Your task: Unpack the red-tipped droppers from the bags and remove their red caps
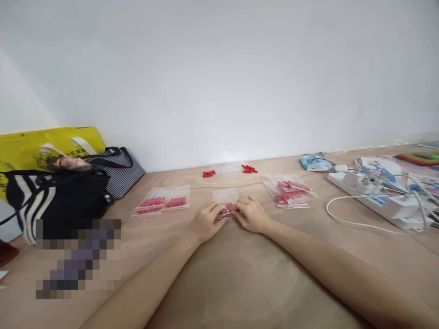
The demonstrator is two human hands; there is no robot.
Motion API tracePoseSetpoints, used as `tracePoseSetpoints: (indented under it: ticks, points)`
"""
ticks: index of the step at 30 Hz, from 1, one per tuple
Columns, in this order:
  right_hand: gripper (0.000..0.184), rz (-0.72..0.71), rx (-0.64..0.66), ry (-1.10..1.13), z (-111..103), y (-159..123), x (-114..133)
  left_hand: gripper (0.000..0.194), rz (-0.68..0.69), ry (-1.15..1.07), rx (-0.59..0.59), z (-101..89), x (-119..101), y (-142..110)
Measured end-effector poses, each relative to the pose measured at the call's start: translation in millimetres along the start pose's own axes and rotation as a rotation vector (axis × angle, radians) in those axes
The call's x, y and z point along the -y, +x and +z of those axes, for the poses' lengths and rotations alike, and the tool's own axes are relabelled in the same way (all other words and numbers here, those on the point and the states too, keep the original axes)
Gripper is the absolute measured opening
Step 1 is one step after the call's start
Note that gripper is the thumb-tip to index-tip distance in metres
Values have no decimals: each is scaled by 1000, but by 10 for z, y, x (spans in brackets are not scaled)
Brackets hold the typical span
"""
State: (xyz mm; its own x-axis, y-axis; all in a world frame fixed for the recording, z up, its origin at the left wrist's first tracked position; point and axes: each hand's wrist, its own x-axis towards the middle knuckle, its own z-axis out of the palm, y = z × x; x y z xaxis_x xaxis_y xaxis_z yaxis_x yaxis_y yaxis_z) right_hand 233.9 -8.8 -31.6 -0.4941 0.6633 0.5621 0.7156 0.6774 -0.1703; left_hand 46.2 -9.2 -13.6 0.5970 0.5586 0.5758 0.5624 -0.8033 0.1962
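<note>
Both of my hands meet over a small clear zip bag (225, 197) lying in front of me, with red pieces and thin white sticks inside it. My left hand (207, 220) pinches the bag's near left edge. On the near right edge, my right hand (252, 214) has its fingers closed too. The fingers partly hide the red pieces. To the left lie filled bags (177, 201) with red pieces in rows. A pile of similar filled bags (288, 192) lies to the right. Loose red pieces (249, 169) and a second small red heap (209, 174) sit near the wall.
White sticks (232, 169) lie by the wall between the red heaps. At right are a power strip (373, 198) with plugs and looping cables, a blue mask (315, 162) and coloured sheets. A black bag (65, 196), a striped bag (125, 173) and a yellow bag (92, 137) stand left.
</note>
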Motion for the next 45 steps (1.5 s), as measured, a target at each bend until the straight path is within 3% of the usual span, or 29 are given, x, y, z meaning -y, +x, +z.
tracePoseSetpoints:
  ticks: [5,10,21,25,30,36,45]
  points:
    - [11,9,-13,19,11,-14,15,13,118,124,-102,15,44,-8]
    - [11,14,-7,19,10,-24,29,12,144,99,-122,-2,74,-9]
    - [14,-92,27,56,-15,-4,-20,16,46,-62,1,37,34,-9]
    - [8,-75,-31,82,-34,-6,-4,15,-67,-99,13,45,39,10]
    - [19,-163,-111,56,-20,-8,5,16,-218,-274,-25,58,56,39]
    - [16,-188,-234,40,84,65,29,17,-349,-384,-12,81,57,43]
    - [15,-162,-136,70,102,131,100,17,-317,-300,-45,96,35,33]
